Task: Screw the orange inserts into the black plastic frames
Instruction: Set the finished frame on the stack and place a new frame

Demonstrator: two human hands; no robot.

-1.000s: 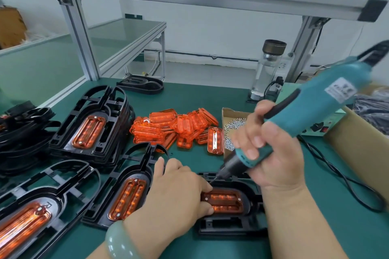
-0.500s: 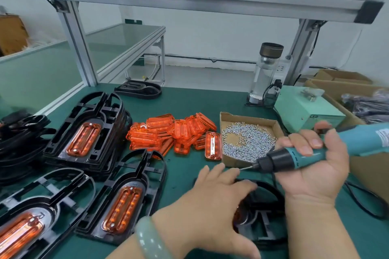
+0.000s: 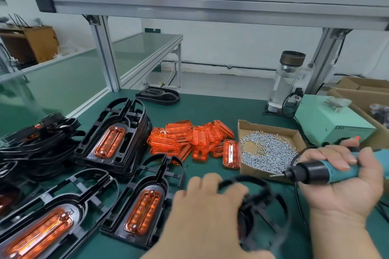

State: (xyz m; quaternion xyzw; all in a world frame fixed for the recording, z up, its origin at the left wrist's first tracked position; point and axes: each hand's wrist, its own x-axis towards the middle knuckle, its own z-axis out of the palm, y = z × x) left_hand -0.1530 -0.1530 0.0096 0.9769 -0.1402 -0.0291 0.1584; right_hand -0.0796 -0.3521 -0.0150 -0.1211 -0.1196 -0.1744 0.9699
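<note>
My left hand (image 3: 208, 202) grips a black plastic frame (image 3: 265, 206) at the near edge, lifted and blurred. My right hand (image 3: 341, 185) holds a teal electric screwdriver (image 3: 320, 171), its bit pointing left just over the near rim of a cardboard box of screws (image 3: 267, 149). A pile of loose orange inserts (image 3: 189, 139) lies mid-table. Frames with orange inserts fitted lie to the left: one (image 3: 145, 206) beside my left hand, a stack (image 3: 111, 143) behind it, another (image 3: 42, 227) at the near left.
A heap of black frames (image 3: 31, 145) sits at the far left. A clear bottle (image 3: 286, 82), a pale green power unit (image 3: 332, 122) and cardboard boxes (image 3: 362, 90) stand at the right. The screwdriver cable (image 3: 299, 212) trails over the green mat. An aluminium shelf (image 3: 210, 6) spans overhead.
My right hand pulled the screwdriver off the frame and swung it right, level with the screw box. My left hand took hold of the black frame and is lifting it.
</note>
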